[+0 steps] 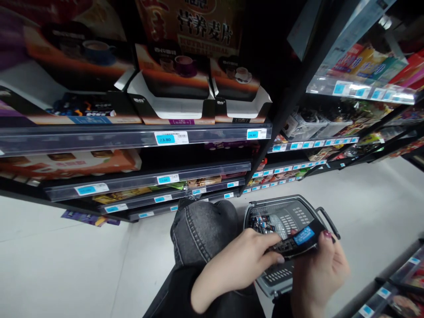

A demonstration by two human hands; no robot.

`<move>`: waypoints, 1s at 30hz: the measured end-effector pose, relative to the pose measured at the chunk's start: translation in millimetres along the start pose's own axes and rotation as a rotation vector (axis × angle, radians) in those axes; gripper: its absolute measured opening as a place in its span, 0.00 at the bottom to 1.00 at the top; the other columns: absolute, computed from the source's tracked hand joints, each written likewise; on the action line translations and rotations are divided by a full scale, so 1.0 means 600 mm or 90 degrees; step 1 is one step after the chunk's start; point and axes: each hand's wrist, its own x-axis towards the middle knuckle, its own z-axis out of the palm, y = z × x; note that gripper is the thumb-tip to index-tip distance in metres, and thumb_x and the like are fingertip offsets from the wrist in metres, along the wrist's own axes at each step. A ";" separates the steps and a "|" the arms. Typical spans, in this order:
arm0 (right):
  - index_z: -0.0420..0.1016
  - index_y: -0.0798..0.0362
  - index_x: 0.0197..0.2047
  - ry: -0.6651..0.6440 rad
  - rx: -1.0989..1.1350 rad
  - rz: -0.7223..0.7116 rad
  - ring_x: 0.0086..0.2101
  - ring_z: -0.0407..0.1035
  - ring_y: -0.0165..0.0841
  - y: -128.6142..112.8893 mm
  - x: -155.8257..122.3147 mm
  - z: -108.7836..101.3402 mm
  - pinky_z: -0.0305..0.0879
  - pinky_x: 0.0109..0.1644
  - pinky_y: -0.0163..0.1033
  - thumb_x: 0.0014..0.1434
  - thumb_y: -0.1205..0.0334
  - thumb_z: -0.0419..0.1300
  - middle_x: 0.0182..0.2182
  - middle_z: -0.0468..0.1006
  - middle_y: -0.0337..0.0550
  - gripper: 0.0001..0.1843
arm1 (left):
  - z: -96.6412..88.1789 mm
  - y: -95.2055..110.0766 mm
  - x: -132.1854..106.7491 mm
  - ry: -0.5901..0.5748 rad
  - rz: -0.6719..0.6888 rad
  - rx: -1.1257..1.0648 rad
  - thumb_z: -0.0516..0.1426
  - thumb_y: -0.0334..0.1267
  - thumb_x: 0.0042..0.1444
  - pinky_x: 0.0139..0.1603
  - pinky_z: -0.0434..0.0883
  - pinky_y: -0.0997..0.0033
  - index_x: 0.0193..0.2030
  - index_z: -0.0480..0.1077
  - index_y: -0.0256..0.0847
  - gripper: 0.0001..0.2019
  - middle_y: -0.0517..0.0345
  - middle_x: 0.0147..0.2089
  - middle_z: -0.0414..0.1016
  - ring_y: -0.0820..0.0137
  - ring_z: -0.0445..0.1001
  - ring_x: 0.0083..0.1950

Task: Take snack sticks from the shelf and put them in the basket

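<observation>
Between my two hands is a long, dark packet (304,236) with a bright blue label, tilted up towards the right. My left hand (243,256) pinches its left end between thumb and fingers. At the opposite end my right hand (320,271) grips it, thumb on top. Below them, a grey shopping basket (303,201) stands on the floor, partly hidden by my hands. Several small dark packets (263,224) lie inside it, towards its left side.
Ahead are shelves (212,132) with price tags and open display cartons (180,88), one holding blue sachets (84,106). My knee (198,229) is left of the basket. More shelving (389,289) stands at lower right. Pale floor (371,198) extends to the right.
</observation>
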 end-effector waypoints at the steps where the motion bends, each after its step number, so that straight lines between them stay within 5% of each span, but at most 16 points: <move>1: 0.70 0.60 0.26 0.001 -0.021 -0.010 0.23 0.62 0.24 -0.002 0.001 0.000 0.60 0.26 0.30 0.51 0.56 0.63 0.22 0.69 0.37 0.14 | 0.000 -0.002 0.001 -0.001 -0.004 -0.017 0.53 0.39 0.59 0.35 0.59 0.79 0.34 0.67 0.39 0.06 0.62 0.30 0.69 0.73 0.67 0.35; 7: 0.71 0.60 0.28 0.002 -0.111 0.017 0.23 0.60 0.24 -0.005 0.007 -0.002 0.58 0.26 0.30 0.52 0.52 0.62 0.23 0.68 0.39 0.16 | -0.020 -0.023 0.000 -0.079 -0.035 -0.105 0.62 0.38 0.49 0.25 0.51 0.78 0.27 0.63 0.37 0.10 0.67 0.21 0.57 0.79 0.56 0.24; 10: 0.71 0.60 0.30 -0.030 -0.116 0.028 0.26 0.63 0.26 -0.002 0.011 -0.006 0.61 0.29 0.31 0.53 0.51 0.62 0.25 0.69 0.40 0.17 | -0.031 -0.028 -0.002 -0.057 -0.040 -0.131 0.61 0.34 0.47 0.26 0.51 0.78 0.26 0.64 0.36 0.08 0.67 0.21 0.56 0.79 0.55 0.24; 16: 0.68 0.55 0.42 -0.201 -0.128 0.098 0.25 0.66 0.26 -0.003 0.016 -0.007 0.64 0.27 0.29 0.45 0.58 0.68 0.25 0.67 0.35 0.22 | -0.025 -0.028 -0.002 -0.016 -0.076 -0.261 0.56 0.33 0.53 0.31 0.60 0.78 0.36 0.71 0.35 0.06 0.61 0.28 0.72 0.75 0.66 0.30; 21: 0.64 0.52 0.48 -0.374 -0.113 0.158 0.36 0.71 0.30 -0.004 -0.001 0.011 0.69 0.38 0.32 0.47 0.62 0.67 0.35 0.72 0.41 0.26 | -0.017 -0.033 0.002 0.081 -0.088 -0.250 0.55 0.36 0.55 0.36 0.64 0.75 0.40 0.71 0.36 0.08 0.60 0.30 0.73 0.72 0.69 0.33; 26: 0.63 0.53 0.52 -0.332 -0.131 0.187 0.36 0.71 0.33 -0.001 -0.011 0.014 0.70 0.37 0.35 0.49 0.59 0.66 0.39 0.73 0.46 0.28 | -0.011 -0.034 0.002 0.089 -0.094 -0.307 0.56 0.36 0.55 0.36 0.66 0.74 0.42 0.69 0.37 0.09 0.59 0.32 0.73 0.72 0.71 0.32; 30: 0.69 0.56 0.42 -0.228 -0.099 0.156 0.24 0.63 0.23 0.012 -0.007 0.008 0.62 0.27 0.27 0.49 0.59 0.66 0.25 0.67 0.35 0.18 | -0.013 -0.035 0.000 0.051 -0.086 -0.358 0.59 0.34 0.51 0.36 0.67 0.74 0.46 0.67 0.38 0.14 0.59 0.35 0.74 0.72 0.72 0.33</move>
